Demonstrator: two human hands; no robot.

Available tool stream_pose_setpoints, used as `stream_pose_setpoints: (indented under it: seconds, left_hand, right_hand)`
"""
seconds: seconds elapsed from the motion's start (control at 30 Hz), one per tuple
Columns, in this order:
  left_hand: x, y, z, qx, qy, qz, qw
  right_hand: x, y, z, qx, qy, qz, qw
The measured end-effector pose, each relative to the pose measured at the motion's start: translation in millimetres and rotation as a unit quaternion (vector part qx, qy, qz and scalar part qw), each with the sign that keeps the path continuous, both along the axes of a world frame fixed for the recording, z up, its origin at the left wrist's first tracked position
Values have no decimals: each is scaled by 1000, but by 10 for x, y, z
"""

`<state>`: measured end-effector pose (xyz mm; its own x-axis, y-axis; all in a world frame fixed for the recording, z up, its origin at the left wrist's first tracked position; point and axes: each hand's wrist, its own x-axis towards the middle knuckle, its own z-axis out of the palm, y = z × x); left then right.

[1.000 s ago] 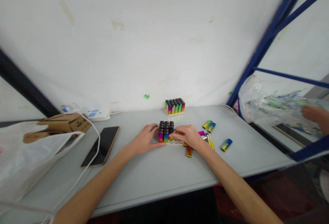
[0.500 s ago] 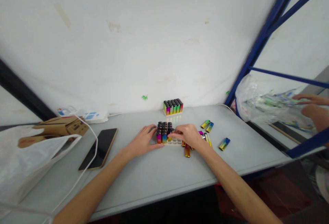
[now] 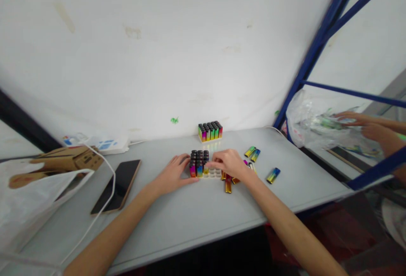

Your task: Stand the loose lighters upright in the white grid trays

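Observation:
A small white tray (image 3: 215,174) partly filled with upright rainbow-coloured lighters (image 3: 198,162) stands in the middle of the grey table (image 3: 203,208). My left hand (image 3: 173,173) rests against the tray's left side, fingers curled round it. My right hand (image 3: 229,164) hovers over the tray's right part, fingers pinched on a lighter I can barely see. Several loose lighters (image 3: 272,175) lie to the right of my right hand.
A full tray of lighters (image 3: 209,131) stands by the white wall. A phone (image 3: 116,185) on a white cable, a cardboard box (image 3: 65,160) and a white plastic bag (image 3: 31,208) lie at the left. Behind a blue frame (image 3: 309,62), another person's hands (image 3: 369,126) handle a clear bag.
My head has shifted a little, sliding everything left. My right hand has moved slightly over the tray. The other person's hands have reached further into the clear bag.

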<state>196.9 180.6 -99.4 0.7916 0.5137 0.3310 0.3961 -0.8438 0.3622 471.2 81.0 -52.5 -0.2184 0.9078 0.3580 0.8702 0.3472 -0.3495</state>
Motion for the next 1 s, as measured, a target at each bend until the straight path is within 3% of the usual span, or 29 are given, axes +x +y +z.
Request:
stream_pose_setpoints:
  seconds: [0.13, 0.23, 0.5, 0.87, 1.0]
  left_hand:
    - [-1, -1, -10, 3, -7, -1, 1000]
    - [5, 0, -26, 3, -7, 3, 1000]
    - [22, -2, -33, 7, -1, 0, 1000]
    - [10, -10, -32, 12, 14, 8, 1000]
    - [13, -15, -20, 6, 5, 8, 1000]
  right_hand:
    - [308, -160, 95, 20, 50, -58, 997]
    - [465, -391, 89, -12, 44, -46, 998]
    - [291, -983, -237, 20, -57, -59, 996]
    - [361, -690, -188, -6, -49, -24, 998]
    - [405, -626, -238, 9, 2, -2, 1000]
